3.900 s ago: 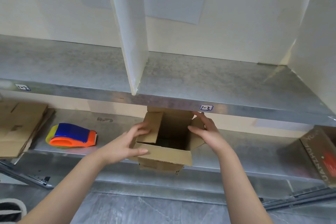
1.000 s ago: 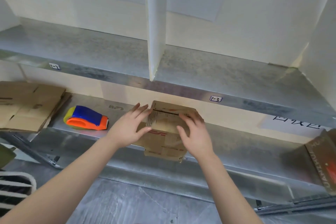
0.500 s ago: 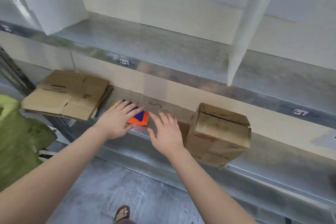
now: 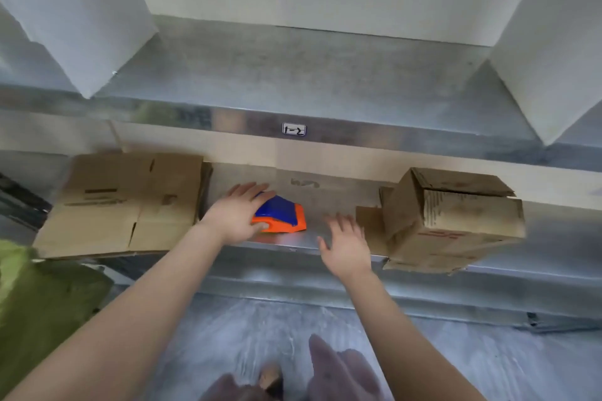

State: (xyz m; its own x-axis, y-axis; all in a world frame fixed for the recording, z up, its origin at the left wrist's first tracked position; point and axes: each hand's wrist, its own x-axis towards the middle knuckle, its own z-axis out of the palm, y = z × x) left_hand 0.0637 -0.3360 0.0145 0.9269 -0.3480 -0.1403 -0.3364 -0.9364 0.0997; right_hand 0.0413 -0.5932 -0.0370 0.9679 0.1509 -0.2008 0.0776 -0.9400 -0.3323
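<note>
**Tape dispenser grab: a few ways this could go sideways**

The tape dispenser (image 4: 281,216), the blue and orange one, sits on the lower shelf (image 4: 332,197), between the flattened cardboard (image 4: 123,202) on the left and the cardboard box (image 4: 456,218) on the right. The left hand (image 4: 236,216) is draped over its left half, fingers across the top and thumb at the near edge. That looks like a loose hold to me.

The right hand (image 4: 345,247) is spread wide, holding nothing, just left of the box. With that hold the dispenser could slip on the smooth metal and drop off the near edge. I can't see where the cutter blade is, so the fingers could catch it. The box overhangs the near edge too, so a bump could tip it off.
</note>
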